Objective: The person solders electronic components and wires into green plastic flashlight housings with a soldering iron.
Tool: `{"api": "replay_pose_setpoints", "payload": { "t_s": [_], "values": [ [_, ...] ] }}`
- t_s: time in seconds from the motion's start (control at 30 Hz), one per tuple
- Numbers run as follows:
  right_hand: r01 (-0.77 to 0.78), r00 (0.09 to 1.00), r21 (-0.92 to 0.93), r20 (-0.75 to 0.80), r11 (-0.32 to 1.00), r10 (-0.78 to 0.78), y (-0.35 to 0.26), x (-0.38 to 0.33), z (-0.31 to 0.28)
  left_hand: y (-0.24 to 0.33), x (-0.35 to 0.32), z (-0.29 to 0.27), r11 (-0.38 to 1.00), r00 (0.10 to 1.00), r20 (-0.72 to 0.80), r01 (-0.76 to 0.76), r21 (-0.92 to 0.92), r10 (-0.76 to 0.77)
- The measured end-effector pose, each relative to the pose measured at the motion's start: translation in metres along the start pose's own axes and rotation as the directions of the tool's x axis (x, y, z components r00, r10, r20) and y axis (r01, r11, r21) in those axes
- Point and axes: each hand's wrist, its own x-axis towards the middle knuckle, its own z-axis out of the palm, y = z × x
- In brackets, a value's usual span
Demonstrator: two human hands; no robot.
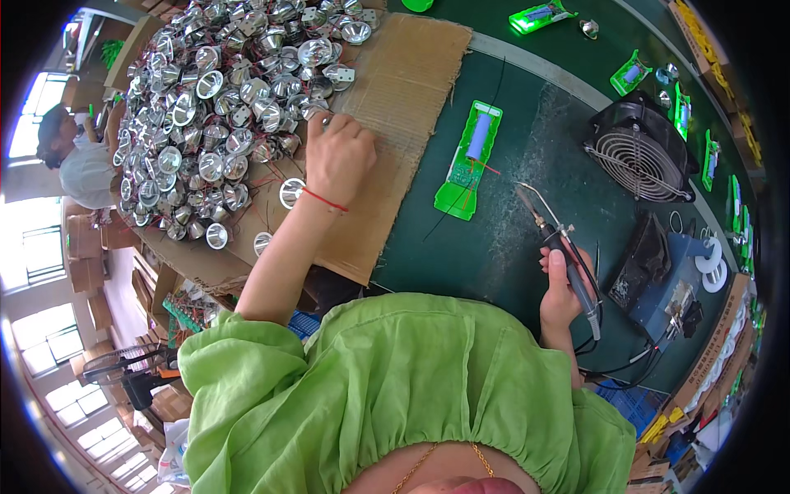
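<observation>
At the right edge of a heap of silver lamp reflectors (209, 85) with thin red wires, my left hand (339, 156) is closed, its fingertips pinched on a lamp reflector (311, 108) and partly hidden. My right hand (561, 284) is wrapped around a soldering iron (578, 280) with a thin metal tube alongside. The iron's tip points up and left, apart from the open green plastic housing (455, 200). That housing lies on the dark green work surface and holds a blue-violet battery cell (478, 137), a small circuit board and loose red and black wires.
Flattened cardboard (409, 78) lies under the heap. A black fan with a wire guard (638, 156) stands at the right, beside a blue-grey soldering station (658, 292). More green housings (541, 16) line the curved far side. Another person (78, 156) is at far left.
</observation>
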Motion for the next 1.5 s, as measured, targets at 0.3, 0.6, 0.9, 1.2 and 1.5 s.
{"api": "replay_pose_setpoints", "payload": {
  "t_s": [0.3, 0.6, 0.9, 1.2, 1.5],
  "values": [
    [0.175, 0.969, -0.087, 0.194, 0.981, -0.155, -0.005, 0.0, 0.024, 0.062, -0.009, -0.027, 0.326, 0.921, 0.382, 0.384, -0.864, -0.073],
    [0.174, 0.97, -0.107, 0.191, 0.979, -0.151, -0.008, 0.003, 0.034, 0.072, 0.003, -0.011, 0.41, 0.964, 0.263, 0.26, -0.874, -0.049],
    [0.022, 0.989, -0.072, 0.15, 0.997, -0.011, -0.001, -0.002, 0.033, 0.074, 0.005, -0.012, 0.398, 0.943, 0.327, 0.323, -0.858, -0.06],
    [0.035, 0.993, 0.046, 0.109, 0.998, -0.04, -0.003, -0.006, 0.021, 0.075, 0.006, -0.013, 0.397, 0.922, 0.378, 0.378, -0.837, -0.079],
    [-0.023, 0.996, 0.047, 0.092, 0.999, 0.018, -0.001, -0.005, 0.015, 0.072, 0.005, -0.035, 0.454, 0.999, -0.046, -0.042, -0.89, 0.002]
  ]
}}
